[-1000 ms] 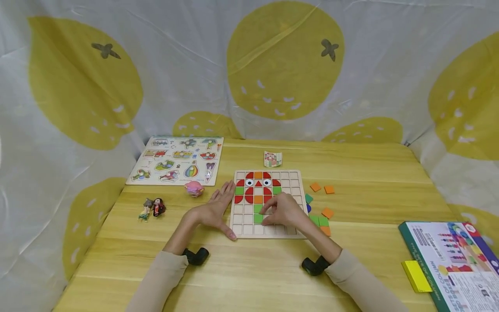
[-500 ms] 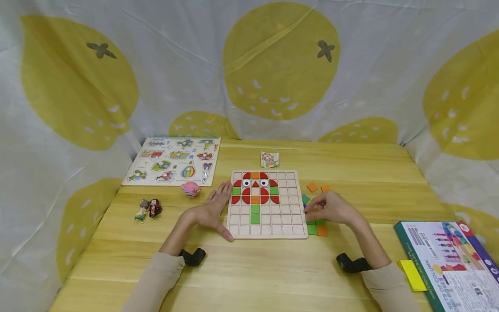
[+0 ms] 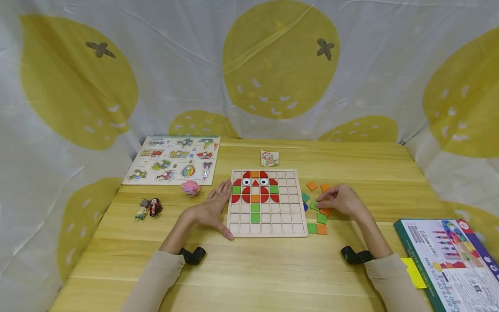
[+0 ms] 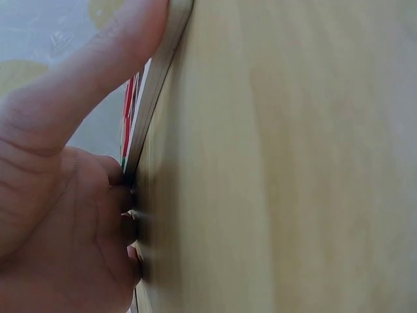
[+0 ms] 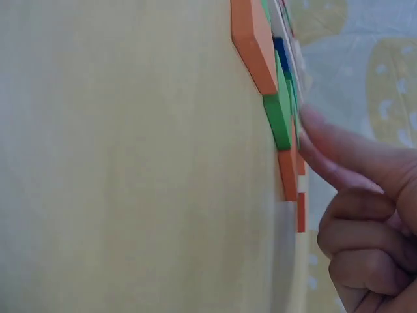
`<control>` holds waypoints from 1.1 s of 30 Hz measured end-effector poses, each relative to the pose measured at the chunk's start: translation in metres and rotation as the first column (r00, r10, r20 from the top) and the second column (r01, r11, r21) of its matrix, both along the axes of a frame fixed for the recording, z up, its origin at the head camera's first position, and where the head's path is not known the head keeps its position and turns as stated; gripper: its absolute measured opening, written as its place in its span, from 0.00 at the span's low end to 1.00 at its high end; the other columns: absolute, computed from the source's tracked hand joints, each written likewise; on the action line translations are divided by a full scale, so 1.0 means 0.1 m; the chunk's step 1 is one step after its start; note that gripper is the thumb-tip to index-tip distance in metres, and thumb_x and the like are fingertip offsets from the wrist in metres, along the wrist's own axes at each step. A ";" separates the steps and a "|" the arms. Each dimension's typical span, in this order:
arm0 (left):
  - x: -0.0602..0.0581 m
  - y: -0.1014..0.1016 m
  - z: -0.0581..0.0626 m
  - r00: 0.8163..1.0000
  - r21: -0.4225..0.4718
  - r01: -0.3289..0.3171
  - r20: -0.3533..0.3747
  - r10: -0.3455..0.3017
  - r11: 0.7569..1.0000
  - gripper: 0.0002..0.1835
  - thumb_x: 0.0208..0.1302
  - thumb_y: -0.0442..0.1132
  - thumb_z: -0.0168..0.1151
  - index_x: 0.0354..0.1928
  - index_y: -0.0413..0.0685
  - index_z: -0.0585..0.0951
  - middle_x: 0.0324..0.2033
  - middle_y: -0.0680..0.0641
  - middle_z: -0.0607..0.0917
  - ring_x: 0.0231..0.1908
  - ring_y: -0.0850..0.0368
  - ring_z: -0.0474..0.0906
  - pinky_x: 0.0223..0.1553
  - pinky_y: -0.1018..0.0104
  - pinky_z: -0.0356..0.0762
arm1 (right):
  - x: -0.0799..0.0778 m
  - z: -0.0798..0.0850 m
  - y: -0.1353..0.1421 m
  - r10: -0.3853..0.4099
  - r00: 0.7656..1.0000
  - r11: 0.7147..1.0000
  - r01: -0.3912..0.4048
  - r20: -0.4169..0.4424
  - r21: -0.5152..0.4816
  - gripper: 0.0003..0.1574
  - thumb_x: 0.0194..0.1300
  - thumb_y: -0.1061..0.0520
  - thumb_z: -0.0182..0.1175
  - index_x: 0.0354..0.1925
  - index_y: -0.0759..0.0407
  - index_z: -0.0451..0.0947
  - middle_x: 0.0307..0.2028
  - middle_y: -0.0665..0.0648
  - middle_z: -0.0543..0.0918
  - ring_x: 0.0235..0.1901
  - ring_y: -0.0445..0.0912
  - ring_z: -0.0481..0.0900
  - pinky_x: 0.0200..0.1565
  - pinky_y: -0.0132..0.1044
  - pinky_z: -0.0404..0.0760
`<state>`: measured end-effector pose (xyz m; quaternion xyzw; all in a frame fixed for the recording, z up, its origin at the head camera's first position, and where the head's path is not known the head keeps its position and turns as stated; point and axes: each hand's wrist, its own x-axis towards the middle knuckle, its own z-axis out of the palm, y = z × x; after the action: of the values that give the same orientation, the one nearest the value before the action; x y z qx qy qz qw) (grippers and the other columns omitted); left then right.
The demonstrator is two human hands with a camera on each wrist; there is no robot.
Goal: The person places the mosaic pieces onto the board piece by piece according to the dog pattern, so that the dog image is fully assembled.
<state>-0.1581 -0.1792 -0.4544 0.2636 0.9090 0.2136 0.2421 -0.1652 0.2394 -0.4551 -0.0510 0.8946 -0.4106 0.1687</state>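
Observation:
My left hand (image 3: 212, 211) rests at the left side of a wooden grid board (image 3: 286, 216), fingers spread and thumb at its lower left corner. In the left wrist view, the thumb (image 4: 98, 72) touches the board's edge. Red, orange and green tiles and two eye pieces form a figure on the board, with two green tiles (image 3: 255, 212) stacked below it. My right hand (image 3: 343, 200) pinches a green square tile (image 3: 314, 205) between thumb and index finger, right of the board. In the right wrist view, the other fingers (image 5: 365, 241) are curled.
Loose orange tiles (image 3: 312, 186), green tiles (image 3: 322, 218) and a blue piece (image 3: 306, 207) lie right of the board. A pattern card (image 3: 270, 158) stands behind it. Left are a picture puzzle (image 3: 171, 160), pink toy (image 3: 191, 188) and small figures (image 3: 154, 207); right, a box (image 3: 448, 260).
My right hand has moved from the board's green tiles to the loose tiles on the right and now pinches a green one. The left hand stays at the board's edge.

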 end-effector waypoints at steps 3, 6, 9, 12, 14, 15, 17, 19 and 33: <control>0.00 0.00 0.00 1.000 -0.002 0.004 -0.006 -0.004 1.000 0.82 0.33 0.64 0.78 0.74 0.40 0.28 0.75 0.39 0.25 0.75 0.42 0.20 0.74 0.41 0.27 | -0.02 0.02 -0.01 0.020 0.999 1.000 -0.020 0.025 -0.006 0.21 0.47 0.52 0.76 0.39 0.60 0.85 0.15 0.48 0.62 0.18 0.42 0.57 0.21 0.32 0.58; 0.00 0.00 0.01 1.000 -0.006 0.003 -0.007 -0.003 1.000 0.82 0.33 0.65 0.78 0.74 0.40 0.27 0.75 0.39 0.25 0.75 0.43 0.21 0.75 0.41 0.28 | -0.01 0.03 -0.04 0.045 0.998 0.999 -0.044 0.053 -0.009 0.23 0.45 0.54 0.77 0.40 0.61 0.84 0.16 0.48 0.62 0.19 0.42 0.59 0.22 0.32 0.60; -0.01 0.00 0.01 1.000 -0.007 0.003 -0.009 -0.003 1.000 0.82 0.33 0.65 0.78 0.74 0.41 0.28 0.75 0.39 0.25 0.75 0.42 0.21 0.75 0.41 0.28 | -0.01 0.04 -0.07 0.028 0.998 0.999 -0.029 0.049 0.015 0.20 0.46 0.56 0.77 0.38 0.62 0.84 0.17 0.49 0.65 0.20 0.43 0.60 0.22 0.31 0.61; -0.01 0.01 0.01 1.000 -0.014 0.003 -0.009 -0.003 1.000 0.82 0.33 0.65 0.78 0.74 0.41 0.28 0.75 0.39 0.25 0.75 0.42 0.21 0.75 0.41 0.28 | -0.01 0.05 -0.09 0.038 0.999 0.998 -0.040 0.024 0.054 0.18 0.47 0.55 0.76 0.37 0.62 0.84 0.18 0.50 0.69 0.22 0.43 0.63 0.24 0.31 0.64; -0.01 0.00 0.01 1.000 -0.018 0.002 -0.008 -0.002 1.000 0.82 0.33 0.66 0.78 0.74 0.41 0.27 0.75 0.39 0.24 0.75 0.42 0.20 0.75 0.41 0.28 | 0.00 0.05 -0.11 0.049 0.999 0.996 -0.050 0.011 0.078 0.18 0.48 0.54 0.75 0.36 0.61 0.84 0.19 0.51 0.72 0.22 0.43 0.64 0.24 0.31 0.65; -0.01 0.00 0.01 1.000 -0.019 0.001 -0.006 -0.002 1.000 0.82 0.32 0.66 0.78 0.74 0.41 0.27 0.75 0.39 0.24 0.75 0.42 0.20 0.75 0.41 0.28 | 0.00 0.06 -0.11 0.054 0.999 0.995 -0.054 0.003 0.087 0.18 0.49 0.53 0.75 0.37 0.61 0.84 0.19 0.51 0.73 0.22 0.43 0.65 0.24 0.32 0.66; -0.01 0.00 0.01 1.000 -0.015 -0.001 -0.003 0.001 1.000 0.82 0.33 0.66 0.78 0.74 0.41 0.27 0.75 0.40 0.24 0.75 0.42 0.20 0.75 0.41 0.27 | 0.02 0.07 -0.12 0.050 0.999 0.995 -0.049 -0.009 0.093 0.18 0.49 0.53 0.75 0.37 0.60 0.84 0.18 0.51 0.71 0.20 0.43 0.64 0.22 0.32 0.65; -0.01 0.00 0.00 1.000 -0.014 -0.005 -0.002 0.005 1.000 0.82 0.33 0.66 0.78 0.74 0.42 0.27 0.75 0.40 0.24 0.75 0.43 0.20 0.75 0.41 0.27 | 0.03 0.09 -0.17 0.054 0.998 0.996 -0.052 -0.019 0.077 0.17 0.49 0.53 0.74 0.37 0.60 0.84 0.16 0.50 0.68 0.18 0.42 0.61 0.21 0.31 0.63; -0.01 0.00 0.00 1.000 -0.025 -0.012 -0.004 0.012 1.000 0.82 0.32 0.66 0.77 0.74 0.42 0.28 0.75 0.41 0.24 0.75 0.44 0.20 0.75 0.42 0.27 | 0.31 0.12 -1.36 0.208 0.978 0.978 -0.208 0.017 0.008 0.11 0.46 0.52 0.77 0.29 0.51 0.86 0.17 0.49 0.73 0.20 0.41 0.65 0.22 0.29 0.61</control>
<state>-0.1595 -0.1789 -0.4546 0.2556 0.9136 0.2032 0.2421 -0.1347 0.1037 -0.4435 -0.1401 0.8851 -0.3866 0.2181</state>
